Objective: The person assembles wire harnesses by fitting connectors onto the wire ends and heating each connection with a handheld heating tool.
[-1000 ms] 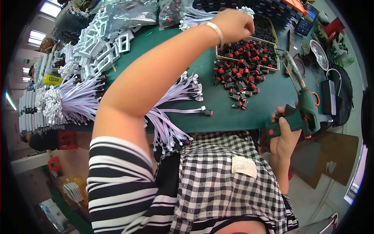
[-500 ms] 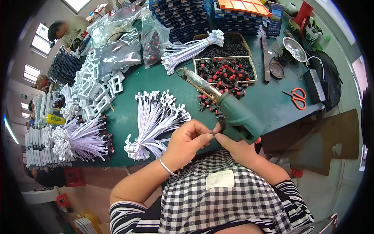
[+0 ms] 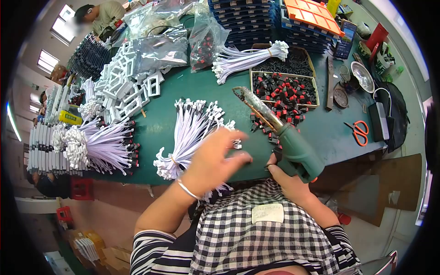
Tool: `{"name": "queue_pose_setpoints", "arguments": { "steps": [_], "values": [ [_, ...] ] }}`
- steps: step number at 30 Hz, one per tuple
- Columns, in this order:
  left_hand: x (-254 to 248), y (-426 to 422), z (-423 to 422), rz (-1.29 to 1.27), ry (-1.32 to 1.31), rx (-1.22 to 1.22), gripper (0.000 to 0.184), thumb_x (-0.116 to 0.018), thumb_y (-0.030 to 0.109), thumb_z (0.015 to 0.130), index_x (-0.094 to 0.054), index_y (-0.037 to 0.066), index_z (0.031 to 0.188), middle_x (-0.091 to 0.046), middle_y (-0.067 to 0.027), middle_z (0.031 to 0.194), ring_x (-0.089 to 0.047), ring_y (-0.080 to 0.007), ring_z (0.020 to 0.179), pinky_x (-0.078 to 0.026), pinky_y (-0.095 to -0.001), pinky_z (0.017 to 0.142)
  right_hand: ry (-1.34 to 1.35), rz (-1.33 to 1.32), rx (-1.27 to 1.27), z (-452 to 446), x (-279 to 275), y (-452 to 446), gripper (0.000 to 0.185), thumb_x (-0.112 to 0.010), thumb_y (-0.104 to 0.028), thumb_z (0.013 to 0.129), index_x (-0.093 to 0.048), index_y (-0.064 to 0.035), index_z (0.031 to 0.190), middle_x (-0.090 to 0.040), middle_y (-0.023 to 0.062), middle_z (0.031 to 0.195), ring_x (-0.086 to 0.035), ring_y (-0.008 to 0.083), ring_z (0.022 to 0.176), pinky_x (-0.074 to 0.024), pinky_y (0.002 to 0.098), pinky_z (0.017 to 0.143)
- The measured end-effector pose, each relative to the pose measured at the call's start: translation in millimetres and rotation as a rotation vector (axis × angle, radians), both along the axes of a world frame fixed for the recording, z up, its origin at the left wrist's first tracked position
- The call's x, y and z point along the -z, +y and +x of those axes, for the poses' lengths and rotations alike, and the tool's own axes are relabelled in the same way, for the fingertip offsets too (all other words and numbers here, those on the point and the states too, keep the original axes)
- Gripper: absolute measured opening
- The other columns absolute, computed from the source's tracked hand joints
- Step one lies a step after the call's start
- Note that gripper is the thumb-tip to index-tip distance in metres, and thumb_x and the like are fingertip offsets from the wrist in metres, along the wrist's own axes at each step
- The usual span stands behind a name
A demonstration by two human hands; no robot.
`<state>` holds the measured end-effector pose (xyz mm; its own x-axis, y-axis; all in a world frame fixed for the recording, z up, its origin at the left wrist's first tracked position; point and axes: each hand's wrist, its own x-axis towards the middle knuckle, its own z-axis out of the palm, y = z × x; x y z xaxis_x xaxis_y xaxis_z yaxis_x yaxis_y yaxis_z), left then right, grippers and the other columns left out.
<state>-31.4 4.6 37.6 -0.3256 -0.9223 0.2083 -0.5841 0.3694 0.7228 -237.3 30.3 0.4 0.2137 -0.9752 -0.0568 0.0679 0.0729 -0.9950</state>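
My left hand [image 3: 213, 160], a bracelet at its wrist, is blurred; its thumb and fingers are spread with nothing between them. It hovers beside a tied bundle of white flat cables with white connectors [image 3: 192, 130]. My right hand [image 3: 291, 183] is at the table's front edge, partly behind a green heat gun [image 3: 300, 153]. Its thumb and forefinger are pinched together; what lies between them is too small to make out. The heat gun's foil-wrapped nozzle [image 3: 259, 103] points up and left, over loose black-and-red connectors [image 3: 286, 119].
A box of black-and-red connectors [image 3: 286, 89] sits behind the nozzle. White frames [image 3: 121, 87] and another cable bundle [image 3: 103, 146] lie left. Orange-handled scissors [image 3: 360, 133] and a power strip [image 3: 379, 120] are right. Blue trays [image 3: 245, 23] stand behind. A person [image 3: 107, 18] sits far left.
My left hand has come away from my right fingertips, moved left and opened. My right hand keeps its pinch beside the heat gun. The whole view has shifted somewhat.
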Motion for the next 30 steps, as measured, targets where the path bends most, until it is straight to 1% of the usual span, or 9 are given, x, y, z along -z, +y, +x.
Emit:
{"name": "queue_pose_setpoints", "arguments": {
  "steps": [3, 6, 9, 14, 19, 20, 22, 24, 30],
  "values": [
    [3, -23, 26, -0.137, -0.202, -0.228, 0.037, -0.065, 0.018, 0.077, -0.055, 0.003, 0.108, -0.058, -0.0087, 0.086, -0.055, -0.0199, 0.068, -0.044, -0.0306, 0.063, -0.031, 0.051, 0.016, 1, 1, 0, 0.010, -0.058, 0.000, 0.078, -0.055, -0.0031, 0.087, -0.051, -0.0010, 0.072, -0.047, 0.0050, 0.062, -0.0387, 0.0211, 0.056],
    [16, -32, 31, 0.174, -0.288, -0.159, 0.038, -0.064, 0.020, 0.077, -0.055, 0.004, 0.110, -0.060, -0.0065, 0.078, -0.054, -0.0209, 0.066, -0.044, -0.0316, 0.063, -0.062, 0.027, 0.068, 8, -1, 0, 0.010, -0.058, 0.001, 0.077, -0.055, -0.0028, 0.086, -0.051, -0.0011, 0.070, -0.047, 0.0050, 0.061, -0.0392, 0.0212, 0.056],
    [18, -33, 32, 0.203, -0.286, -0.187, 0.037, -0.065, 0.018, 0.077, -0.055, 0.004, 0.110, -0.058, -0.0037, 0.071, -0.054, -0.0197, 0.065, -0.043, -0.0303, 0.062, -0.073, 0.094, 0.037, 4, -4, 1, 0.011, -0.058, 0.002, 0.077, -0.055, -0.0024, 0.086, -0.053, -0.0004, 0.074, -0.048, 0.0059, 0.065, -0.0408, 0.0220, 0.060],
    [1, -22, 35, 0.358, -0.060, -0.056, 0.023, -0.068, 0.009, 0.074, -0.061, 0.001, 0.094, -0.056, -0.0026, 0.072, -0.051, -0.0104, 0.062, -0.042, -0.0247, 0.058, -0.031, 0.036, 0.022, 8, -10, -3, 0.011, -0.058, 0.002, 0.077, -0.055, -0.0018, 0.087, -0.054, 0.0009, 0.079, -0.050, 0.0070, 0.070, -0.0423, 0.0235, 0.063],
    [-12, 4, 39, 0.308, -0.076, 0.032, 0.017, -0.066, 0.005, 0.073, -0.060, 0.000, 0.088, -0.058, -0.0078, 0.075, -0.057, -0.0144, 0.068, -0.045, -0.0273, 0.060, 0.050, -0.115, -0.078, 23, -22, -11, 0.009, -0.058, 0.001, 0.077, -0.056, -0.0025, 0.085, -0.054, 0.0013, 0.078, -0.050, 0.0079, 0.069, -0.0420, 0.0236, 0.062],
    [-15, 6, 39, 0.267, -0.082, 0.041, 0.017, -0.066, 0.005, 0.073, -0.060, 0.000, 0.088, -0.058, -0.0084, 0.076, -0.057, -0.0150, 0.068, -0.045, -0.0276, 0.061, 0.026, -0.025, -0.080, 29, -20, -10, 0.012, -0.061, -0.001, 0.075, -0.057, -0.0032, 0.086, -0.055, 0.0032, 0.078, -0.052, 0.0136, 0.071, -0.0426, 0.0276, 0.065],
    [-8, 8, 42, 0.215, 0.019, 0.094, 0.015, -0.064, 0.003, 0.075, -0.059, 0.000, 0.088, -0.059, -0.0074, 0.076, -0.057, -0.0152, 0.069, -0.045, -0.0277, 0.061, 0.185, -0.160, -0.077, 37, -13, -12, 0.016, -0.063, -0.002, 0.073, -0.058, -0.0035, 0.088, -0.057, 0.0052, 0.079, -0.053, 0.0184, 0.074, -0.0427, 0.0313, 0.068],
    [3, 13, 41, 0.358, 0.145, 0.069, 0.014, -0.064, 0.003, 0.076, -0.059, 0.000, 0.088, -0.058, -0.0054, 0.077, -0.056, -0.0123, 0.070, -0.045, -0.0260, 0.061, 0.265, -0.213, -0.096, 43, -14, -11, 0.023, -0.066, -0.004, 0.069, -0.059, -0.0050, 0.092, -0.058, 0.0084, 0.084, -0.054, 0.0264, 0.080, -0.0421, 0.0366, 0.073],
    [11, 21, 44, 0.617, 0.361, 0.016, 0.012, -0.062, 0.005, 0.080, -0.059, 0.001, 0.091, -0.057, 0.0005, 0.079, -0.050, -0.0043, 0.072, -0.042, -0.0203, 0.064, 0.376, -0.184, -0.098, 51, -12, -10, 0.026, -0.065, -0.003, 0.070, -0.059, -0.0067, 0.094, -0.058, 0.0070, 0.089, -0.054, 0.0249, 0.084, -0.0432, 0.0349, 0.074]
  ]
}}
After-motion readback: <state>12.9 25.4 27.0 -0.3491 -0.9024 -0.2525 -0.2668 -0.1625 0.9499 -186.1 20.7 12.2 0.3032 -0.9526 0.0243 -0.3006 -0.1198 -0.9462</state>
